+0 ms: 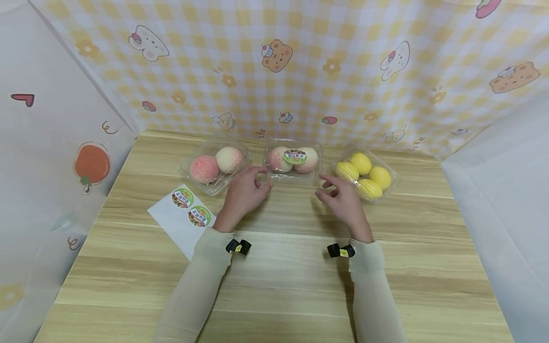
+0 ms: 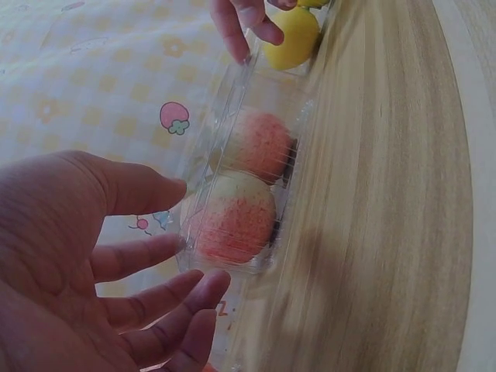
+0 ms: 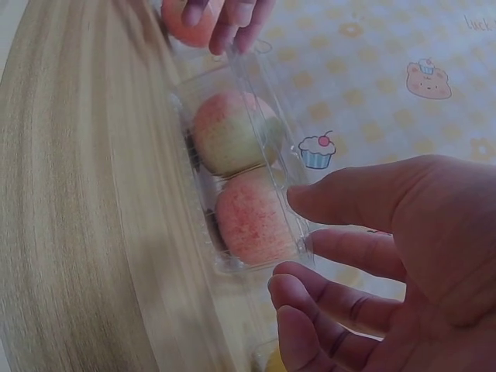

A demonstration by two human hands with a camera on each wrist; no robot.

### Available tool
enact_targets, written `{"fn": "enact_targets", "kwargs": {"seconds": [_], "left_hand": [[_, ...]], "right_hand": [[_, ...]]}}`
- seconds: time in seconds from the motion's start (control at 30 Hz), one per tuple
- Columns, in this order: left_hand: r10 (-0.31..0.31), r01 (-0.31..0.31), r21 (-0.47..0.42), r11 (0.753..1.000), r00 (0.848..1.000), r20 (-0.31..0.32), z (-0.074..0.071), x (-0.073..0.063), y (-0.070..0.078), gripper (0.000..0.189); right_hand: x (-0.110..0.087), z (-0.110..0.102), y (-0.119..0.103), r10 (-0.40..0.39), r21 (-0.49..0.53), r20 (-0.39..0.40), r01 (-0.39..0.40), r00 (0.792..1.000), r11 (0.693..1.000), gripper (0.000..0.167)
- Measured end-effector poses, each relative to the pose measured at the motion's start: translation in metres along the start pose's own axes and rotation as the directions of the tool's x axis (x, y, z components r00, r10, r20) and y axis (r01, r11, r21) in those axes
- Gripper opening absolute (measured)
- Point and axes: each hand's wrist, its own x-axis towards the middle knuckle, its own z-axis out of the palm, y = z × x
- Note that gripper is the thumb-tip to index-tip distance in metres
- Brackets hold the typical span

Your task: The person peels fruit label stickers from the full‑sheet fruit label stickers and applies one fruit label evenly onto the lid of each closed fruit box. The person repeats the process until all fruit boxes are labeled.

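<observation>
Head view: on the table [image 1: 287, 286], between both hands, a clear middle box [image 1: 296, 179] with two peaches [image 1: 279, 164] inside and a round sticker [image 1: 295, 156] on top. Off to the left, a left box [image 1: 218, 186] with another pair of peaches [image 1: 204, 169]; off to the right, a right box [image 1: 390, 188] with four lemons [image 1: 360, 164]. No sticker visible on either. Beside the left forearm, white paper [image 1: 176, 228] with two spare stickers [image 1: 183, 197]. By the middle box's left end, the left hand [image 1: 246, 190]; by its right end, the right hand [image 1: 341, 197]. Fingers loosely bent on both, clasping nothing.

Left wrist view: thumb and forefinger apart at the box's corner, relaxed, no grip visible. Cannot tell light contact from a small gap. At the far end, right fingertips, with a lemon just past them.

Right wrist view: much the same, mirrored; thumb and forefinger apart near the corner, other fingers slackly curved. Again, cannot tell touch from near miss.

Judging from this, probably at the step of straightening the stickered middle box. Needed next, by that guess: light, even pressure from both ends, without skewing the box or denting its thin walls.
</observation>
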Motion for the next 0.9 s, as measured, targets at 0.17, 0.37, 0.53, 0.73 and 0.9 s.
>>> {"fn": "enact_targets", "kwargs": {"seconds": [0.17, 0.37, 0.53, 0.73, 0.9], "left_hand": [[-0.017, 0.017, 0.01, 1.0, 1.0, 0.026, -0.0001, -0.0002, 0.0008, 0.048], [-0.042, 0.042, 0.01, 0.999, 0.998, 0.047, 0.0002, -0.0003, 0.0015, 0.052], [-0.053, 0.052, 0.016, 0.999, 0.997, 0.064, 0.0013, 0.0002, 0.001, 0.056], [-0.062, 0.061, 0.01, 0.998, 0.995, 0.079, 0.0013, -0.0004, 0.0005, 0.058], [-0.06, 0.06, 0.006, 0.998, 0.995, 0.083, -0.0006, -0.0014, 0.001, 0.059]], "right_hand": [[-0.0002, 0.0008, 0.0006, 0.006, 0.001, 0.017, -0.006, 1.0, 1.0, 0.053], [0.0005, 0.0016, 0.0017, 0.007, 0.0, 0.033, -0.007, 0.999, 1.0, 0.059], [0.001, 0.0025, 0.0035, 0.013, -0.008, 0.053, -0.013, 0.999, 1.0, 0.062], [0.0008, 0.0033, 0.0052, 0.017, -0.013, 0.054, -0.016, 0.998, 1.0, 0.063], [0.0003, 0.0023, 0.0024, 0.024, -0.013, 0.052, -0.023, 0.998, 1.0, 0.062]]}}
